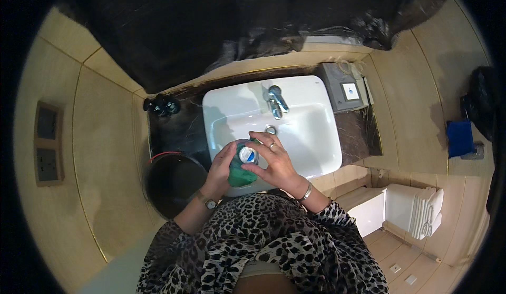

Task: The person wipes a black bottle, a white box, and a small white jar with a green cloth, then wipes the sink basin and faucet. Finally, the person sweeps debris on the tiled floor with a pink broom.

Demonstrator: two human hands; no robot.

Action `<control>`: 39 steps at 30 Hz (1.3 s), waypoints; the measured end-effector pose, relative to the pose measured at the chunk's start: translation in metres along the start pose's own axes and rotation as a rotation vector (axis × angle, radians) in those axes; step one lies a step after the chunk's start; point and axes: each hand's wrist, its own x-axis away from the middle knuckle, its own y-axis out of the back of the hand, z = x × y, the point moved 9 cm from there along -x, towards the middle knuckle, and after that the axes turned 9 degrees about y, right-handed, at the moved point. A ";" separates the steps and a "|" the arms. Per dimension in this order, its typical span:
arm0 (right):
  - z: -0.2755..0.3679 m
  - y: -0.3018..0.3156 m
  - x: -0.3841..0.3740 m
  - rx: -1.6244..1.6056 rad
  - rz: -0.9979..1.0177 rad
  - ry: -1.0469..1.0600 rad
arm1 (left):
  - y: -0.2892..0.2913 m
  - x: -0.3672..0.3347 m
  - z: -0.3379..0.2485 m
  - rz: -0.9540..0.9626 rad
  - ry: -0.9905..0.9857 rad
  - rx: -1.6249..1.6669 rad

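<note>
Green bottle (241,177) looked light, slick; body best gripped. Left hand (219,170) cupped it; right hand (280,163) curled round cap (247,155).

The left hand (219,171) holds a green bottle (240,176); the right hand (279,163) spans its white cap (246,155). Beyond the grip are a sink (314,136) and tap (277,102); left of it, a black bucket (175,184).

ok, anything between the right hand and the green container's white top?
Nothing visible. The right hand has its thumb and fingers around the white top; the left hand holds the green container from its left side.
</note>
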 end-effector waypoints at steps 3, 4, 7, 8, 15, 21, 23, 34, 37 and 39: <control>-0.007 0.029 0.023 0.027 0.005 -0.069 | -0.024 -0.007 0.014 -0.047 -0.012 -0.046; -0.011 0.037 0.032 0.029 -0.005 -0.105 | -0.030 -0.011 0.022 -0.066 -0.007 -0.066; -0.026 0.064 0.062 -0.002 -0.068 -0.182 | -0.061 -0.020 0.038 -0.060 0.018 -0.198; -0.029 0.074 0.069 -0.006 -0.084 -0.189 | -0.073 -0.022 0.041 -0.050 0.027 -0.225; -0.073 0.126 0.120 -0.529 -0.363 -0.466 | -0.145 -0.034 0.074 0.085 0.125 -0.223; -0.052 0.150 0.124 -0.152 -0.212 -0.271 | -0.177 -0.037 0.097 0.156 0.172 -0.227; -0.055 0.148 0.128 -0.185 -0.113 -0.219 | -0.181 -0.038 0.097 0.122 0.136 -0.278; -0.088 0.131 0.180 -0.587 -0.075 -0.560 | -0.186 -0.043 0.089 -0.039 -0.056 -0.204; -0.099 0.142 0.194 -0.753 -0.137 -0.697 | -0.177 -0.040 0.093 -0.125 0.029 -0.299; -0.108 0.158 0.207 -0.742 -0.220 -0.732 | -0.182 -0.033 0.082 -0.143 -0.025 -0.259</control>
